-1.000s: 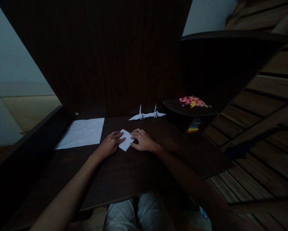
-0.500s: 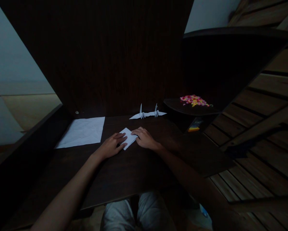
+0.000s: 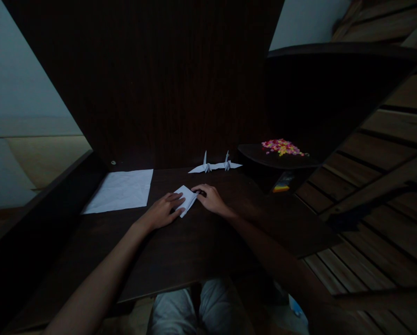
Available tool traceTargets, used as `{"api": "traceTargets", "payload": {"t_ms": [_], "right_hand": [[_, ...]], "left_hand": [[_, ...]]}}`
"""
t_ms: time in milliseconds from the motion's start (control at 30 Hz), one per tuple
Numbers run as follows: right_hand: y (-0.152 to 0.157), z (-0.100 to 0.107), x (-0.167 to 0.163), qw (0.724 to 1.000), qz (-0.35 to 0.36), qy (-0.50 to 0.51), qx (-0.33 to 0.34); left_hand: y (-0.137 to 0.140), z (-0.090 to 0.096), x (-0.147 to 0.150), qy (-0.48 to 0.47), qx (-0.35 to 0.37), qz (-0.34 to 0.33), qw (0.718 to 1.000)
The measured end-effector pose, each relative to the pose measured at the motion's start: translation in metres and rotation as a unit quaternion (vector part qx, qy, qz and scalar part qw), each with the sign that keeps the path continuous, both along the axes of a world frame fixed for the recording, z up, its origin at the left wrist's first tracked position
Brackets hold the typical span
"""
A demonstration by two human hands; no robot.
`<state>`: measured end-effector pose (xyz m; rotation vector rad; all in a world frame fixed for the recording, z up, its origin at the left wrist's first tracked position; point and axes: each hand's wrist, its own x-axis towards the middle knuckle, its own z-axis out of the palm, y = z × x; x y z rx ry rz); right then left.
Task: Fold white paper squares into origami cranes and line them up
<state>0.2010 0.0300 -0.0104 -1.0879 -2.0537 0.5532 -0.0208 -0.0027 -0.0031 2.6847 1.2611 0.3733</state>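
Observation:
A small folded square of white paper (image 3: 187,197) lies on the dark desk, one corner toward the back. My left hand (image 3: 162,211) rests on its left side, fingers spread and flat. At the right corner, the thumb and forefinger of my right hand (image 3: 211,200) pinch the paper, and an upper layer there looks slightly raised. Behind my hands, two white paper cranes (image 3: 207,168) stand side by side against the back panel, wings touching or overlapping. A larger creased white sheet (image 3: 119,190) lies flat to the left.
On a low corner shelf (image 3: 250,152) at the right sits a heap of small pink, red and yellow pieces (image 3: 284,147). Beneath that shelf is a small box with a yellow part (image 3: 281,188). A raised side board (image 3: 44,195) borders the desk on the left.
My right hand's fingers have gone from lying on the paper's right corner to pinching it, and a layer there has lifted. My left hand stays in place on the paper.

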Motion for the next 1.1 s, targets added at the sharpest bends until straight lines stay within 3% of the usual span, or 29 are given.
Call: {"api": "traceTargets", "payload": {"t_ms": [300,633,867,1100], "right_hand": [[0.001,-0.006,-0.003,0.999,0.009,0.046,0.004],[0.001,-0.01,-0.002,0.999,0.025,0.032,0.029],[0.0,-0.009,-0.002,0.995,0.027,-0.068,0.066],[0.002,-0.015,-0.002,0.99,0.032,-0.104,0.093]], "left_hand": [[0.001,-0.002,-0.002,-0.013,-0.007,-0.003,1.0],[-0.005,0.002,0.003,-0.032,-0.025,-0.01,0.999],[-0.007,0.001,0.002,-0.025,-0.05,0.035,0.998],[-0.008,0.001,0.002,-0.028,-0.048,0.028,0.998]]}}
